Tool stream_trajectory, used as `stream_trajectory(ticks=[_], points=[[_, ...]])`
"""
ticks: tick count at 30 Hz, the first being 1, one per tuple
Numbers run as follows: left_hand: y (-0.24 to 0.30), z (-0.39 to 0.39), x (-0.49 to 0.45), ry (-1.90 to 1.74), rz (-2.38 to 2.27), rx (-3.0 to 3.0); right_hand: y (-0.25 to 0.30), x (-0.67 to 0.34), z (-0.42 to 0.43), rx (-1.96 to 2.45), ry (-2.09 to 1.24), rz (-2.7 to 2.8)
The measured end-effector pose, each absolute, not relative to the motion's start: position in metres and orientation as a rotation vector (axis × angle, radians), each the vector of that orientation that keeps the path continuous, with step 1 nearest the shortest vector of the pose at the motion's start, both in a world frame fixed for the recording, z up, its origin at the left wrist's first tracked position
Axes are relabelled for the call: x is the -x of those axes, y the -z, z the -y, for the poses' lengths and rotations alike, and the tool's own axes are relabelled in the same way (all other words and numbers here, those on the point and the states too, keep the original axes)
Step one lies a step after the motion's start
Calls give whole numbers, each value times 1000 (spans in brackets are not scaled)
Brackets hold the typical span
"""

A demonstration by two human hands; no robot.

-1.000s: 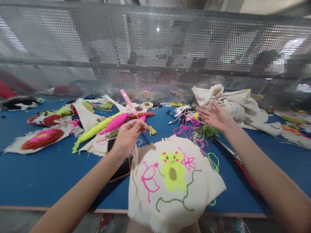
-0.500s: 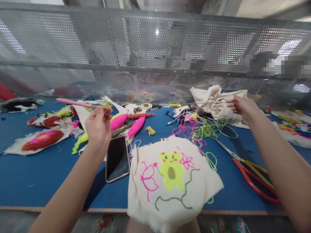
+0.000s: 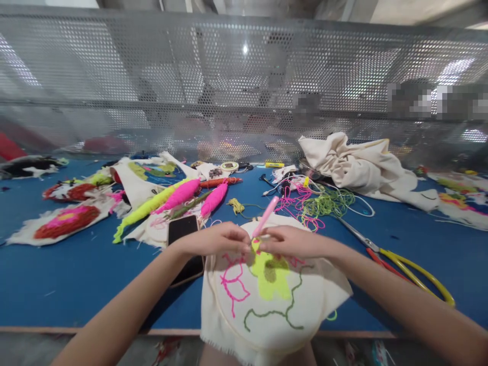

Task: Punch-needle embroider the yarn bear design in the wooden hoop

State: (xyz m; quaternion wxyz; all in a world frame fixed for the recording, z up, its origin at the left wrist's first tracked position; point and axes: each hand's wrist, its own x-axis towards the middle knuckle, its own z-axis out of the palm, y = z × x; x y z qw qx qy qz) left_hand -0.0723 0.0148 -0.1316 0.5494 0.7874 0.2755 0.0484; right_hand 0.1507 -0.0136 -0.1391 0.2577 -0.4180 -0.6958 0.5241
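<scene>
My left hand is closed around the lower end of a pink-handled punch needle, whose handle points up and to the right. Close beside it, my right hand has its fingers pinched together; what they hold is hidden. Both hands are just above a white cloth in an embroidery hoop, which rests against the table edge over my lap. Stitched on the cloth are a yellow-green bear, partly covered by my fingers, pink outlines and a dark green vine.
A phone lies left of the hoop, with pink yarn bundles behind. Tangled green yarn and large scissors are at the right. Crumpled white cloth lies behind them. A perforated metal screen borders the table's back.
My hands were wide apart, the left with the punch needle and the right drawing out a thin strand. Both have come together over the hoop, and the handle has swung upright.
</scene>
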Motion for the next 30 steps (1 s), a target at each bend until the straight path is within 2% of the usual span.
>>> stream_trajectory(ticks=[3, 4, 7, 10, 14, 19, 30], points=[[139, -10, 65, -69, -611, -1907, 161, -128, 21, 1083, -1666, 1476], [140, -9, 64, -82, -629, -1914, 164, -126, 21, 1079, -1659, 1369], [144, -10, 63, -217, -767, -1967, 168, -130, 13, 1089, -1532, 1225], [147, -13, 68, -420, -1132, -2157, 169, -146, -1, 1046, -1380, 1088], [155, -17, 79, -279, -1584, -2320, 180, -169, -17, 1027, -1307, 827], [162, -22, 81, -123, -1464, -2231, 200, -174, -19, 1049, -1552, 749], [157, -21, 67, -363, -908, -1155, 192, -181, -8, 989, -1425, 863]])
